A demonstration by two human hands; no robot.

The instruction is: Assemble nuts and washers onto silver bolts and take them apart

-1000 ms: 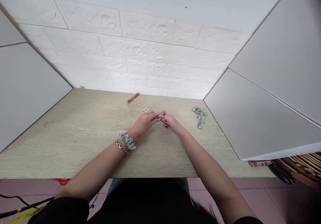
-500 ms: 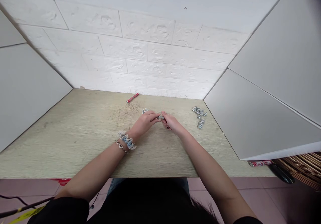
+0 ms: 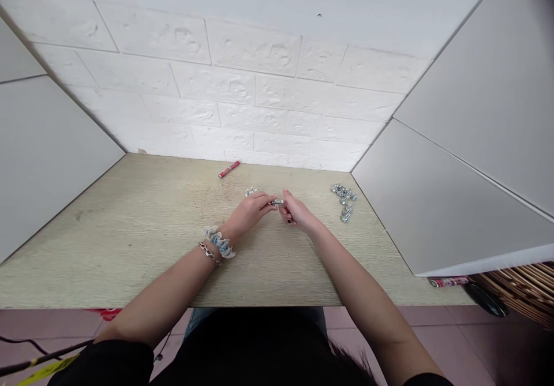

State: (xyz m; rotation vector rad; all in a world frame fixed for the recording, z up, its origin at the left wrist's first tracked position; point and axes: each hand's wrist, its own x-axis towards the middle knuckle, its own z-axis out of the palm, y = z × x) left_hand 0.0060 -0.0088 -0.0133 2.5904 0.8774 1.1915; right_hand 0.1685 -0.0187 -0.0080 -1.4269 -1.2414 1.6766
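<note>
At the bottom edge of the frame sits the person's dark clothing; both bare forearms run up from it over the pale wooden table (image 3: 130,242) toward mid-frame; the left wrist carries a chain bracelet (image 3: 209,253) and a blue-white scrunchie (image 3: 220,242); the left hand (image 3: 251,211) and right hand (image 3: 296,213) meet at the centre, fingertips pinched together on a small metal bolt (image 3: 277,202) held between them just above the tabletop; just beyond the left hand lies a small metal piece (image 3: 250,191); right of centre rests a pile of bolts (image 3: 345,199); farther up, near the white brick wall (image 3: 242,86), lies a red pen (image 3: 228,169).
</note>
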